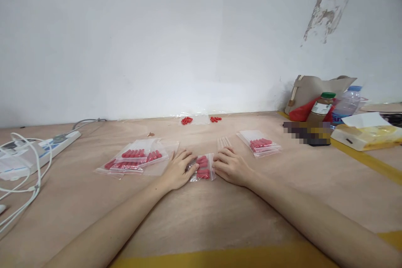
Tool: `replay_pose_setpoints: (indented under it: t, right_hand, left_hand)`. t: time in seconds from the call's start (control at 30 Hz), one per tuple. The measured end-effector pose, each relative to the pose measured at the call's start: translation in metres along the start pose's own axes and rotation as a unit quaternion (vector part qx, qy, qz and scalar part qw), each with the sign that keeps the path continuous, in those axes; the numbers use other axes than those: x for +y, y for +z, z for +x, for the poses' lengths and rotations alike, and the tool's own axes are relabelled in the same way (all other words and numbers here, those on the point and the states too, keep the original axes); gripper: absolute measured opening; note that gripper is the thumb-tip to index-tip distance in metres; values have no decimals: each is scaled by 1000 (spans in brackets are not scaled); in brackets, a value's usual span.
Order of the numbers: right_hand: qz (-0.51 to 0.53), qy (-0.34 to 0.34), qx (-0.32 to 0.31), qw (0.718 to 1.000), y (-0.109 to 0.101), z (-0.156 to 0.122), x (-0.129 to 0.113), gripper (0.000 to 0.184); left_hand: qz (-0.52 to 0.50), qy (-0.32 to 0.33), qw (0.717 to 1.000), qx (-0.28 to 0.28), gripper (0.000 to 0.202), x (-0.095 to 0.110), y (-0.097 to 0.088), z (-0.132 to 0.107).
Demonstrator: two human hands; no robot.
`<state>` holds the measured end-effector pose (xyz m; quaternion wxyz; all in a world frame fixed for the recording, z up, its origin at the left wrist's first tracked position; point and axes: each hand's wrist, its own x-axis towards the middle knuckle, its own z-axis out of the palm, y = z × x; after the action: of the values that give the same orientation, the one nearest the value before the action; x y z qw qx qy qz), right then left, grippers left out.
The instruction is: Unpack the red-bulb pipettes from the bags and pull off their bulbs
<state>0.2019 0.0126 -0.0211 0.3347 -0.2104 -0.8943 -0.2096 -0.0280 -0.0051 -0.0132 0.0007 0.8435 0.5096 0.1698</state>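
Note:
A small clear zip bag (203, 168) with several red capsule-shaped pieces lies flat between my two hands. My left hand (180, 169) rests on its left side, fingers stretched out and thumb on the plastic. At the bag's right edge lies my right hand (233, 167), palm down, its fingers slightly bent and laid on the table. Thin clear strips (223, 142) show just beyond my right fingertips; what they belong to is unclear. Left of my left hand is a spread of zip bags (135, 159) filled with similar red pieces. A neater stack of such bags (260, 143) sits to the right.
Two small heaps of red pieces (186, 121) lie on clear plastic by the wall. A power strip (63, 144) with tangled white cables (39, 171) occupies the left. Rightward stand a green-capped bottle (322, 109), a clear bottle (348, 102), a beige bag (320, 86) and a yellow-white packet (366, 134).

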Motion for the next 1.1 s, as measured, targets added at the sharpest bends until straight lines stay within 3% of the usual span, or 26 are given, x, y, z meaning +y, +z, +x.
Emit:
replay_pose_setpoints:
  t: [0.23,0.47,0.63,0.77,0.97,1.1]
  right_hand:
    - [-13,-24,33,999,2,-2,0,19]
    - [-25,-42,61,997,6,-5,3,21]
    - [-7,-47,82,995,10,-5,4,19]
    - [-1,-45,88,995,7,-4,4,18]
    - [5,-1,75,997,4,-2,2,15]
    - [9,-7,65,998,4,-2,2,13]
  left_hand:
    - [54,83,991,86,32,11,-2,1]
    - [56,259,964,13,31,17,-2,36]
    - [74,359,930,26,18,20,1,57]
    - [74,379,920,67,15,19,3,57]
    - [50,358,927,100,24,15,8,53]
    - [27,348,930,110,28,13,9,52]
